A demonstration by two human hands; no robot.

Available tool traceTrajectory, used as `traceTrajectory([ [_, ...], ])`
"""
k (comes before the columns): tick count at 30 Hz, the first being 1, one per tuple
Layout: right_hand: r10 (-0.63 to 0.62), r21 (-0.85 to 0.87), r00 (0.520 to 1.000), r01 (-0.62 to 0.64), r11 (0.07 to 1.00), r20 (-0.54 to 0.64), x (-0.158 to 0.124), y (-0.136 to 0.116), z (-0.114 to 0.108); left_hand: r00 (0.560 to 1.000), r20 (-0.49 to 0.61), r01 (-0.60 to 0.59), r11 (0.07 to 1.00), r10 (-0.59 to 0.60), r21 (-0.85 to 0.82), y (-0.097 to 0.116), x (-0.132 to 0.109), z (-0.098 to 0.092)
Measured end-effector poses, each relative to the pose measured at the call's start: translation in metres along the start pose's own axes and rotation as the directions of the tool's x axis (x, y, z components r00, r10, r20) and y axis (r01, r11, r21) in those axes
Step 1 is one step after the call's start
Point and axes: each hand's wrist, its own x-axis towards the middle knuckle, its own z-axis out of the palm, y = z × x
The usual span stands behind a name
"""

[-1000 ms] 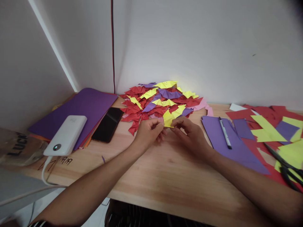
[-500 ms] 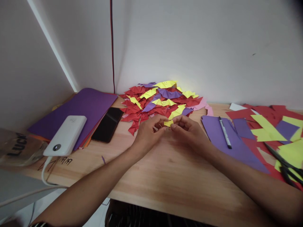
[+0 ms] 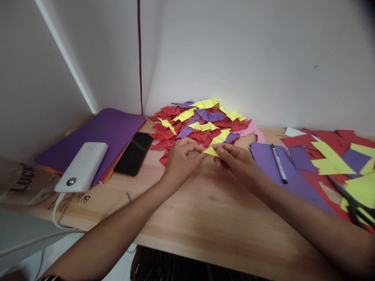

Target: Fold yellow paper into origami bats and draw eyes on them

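Observation:
A small yellow paper piece [image 3: 210,151], triangular in outline, is held above the wooden table [image 3: 202,218]. My left hand [image 3: 184,158] pinches its left corner between thumb and fingers. On the other side, my right hand [image 3: 233,156] grips the right end, thumb on top and the lower fingers curled. Just behind both hands lies a heap of folded paper shapes in red [image 3: 199,136], yellow [image 3: 203,126] and purple [image 3: 210,115], some with small dots drawn on them.
At left are a purple sheet stack [image 3: 117,125], a white power bank [image 3: 82,166] with cable, a black phone [image 3: 134,154] and a clear container [image 3: 26,187]. At right lie purple paper [image 3: 263,156], a pen [image 3: 279,164], paper scraps [image 3: 331,156] and scissors [image 3: 351,203].
The yellow paper shows as a wider triangle instead of a small strip. My right hand's fingers have shifted on it, and my left fingers have straightened slightly.

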Motion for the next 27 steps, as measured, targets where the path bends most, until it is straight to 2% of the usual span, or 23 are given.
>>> traceTrajectory([
  [2,-0.032,-0.081,0.999,0.031,0.996,-0.016,-0.002,-0.004,0.001,0.997,0.059,0.058,0.993,-0.052,-0.102,-0.002,0.002,0.000],
  [4,-0.048,-0.107,0.999,0.047,0.993,-0.003,-0.003,-0.007,0.001,0.978,0.157,0.168,0.964,-0.137,-0.206,-0.004,0.002,0.000],
  [6,-0.063,-0.108,0.998,0.064,0.992,0.013,-0.003,-0.007,0.000,0.948,0.234,0.281,0.911,-0.215,-0.302,-0.005,0.002,0.001],
  [11,-0.015,-0.101,1.000,0.016,0.995,0.014,0.002,-0.001,-0.002,0.886,0.321,0.457,0.745,-0.333,-0.487,-0.004,0.002,0.003],
  [17,0.016,-0.052,0.999,-0.014,0.999,0.033,0.004,0.002,-0.004,0.869,0.359,0.493,0.647,-0.339,-0.582,-0.009,0.004,0.003],
  [27,-0.017,-0.034,1.000,0.016,0.999,-0.019,0.003,0.004,-0.003,0.836,0.411,0.549,0.566,-0.363,-0.615,-0.010,0.006,0.002],
])
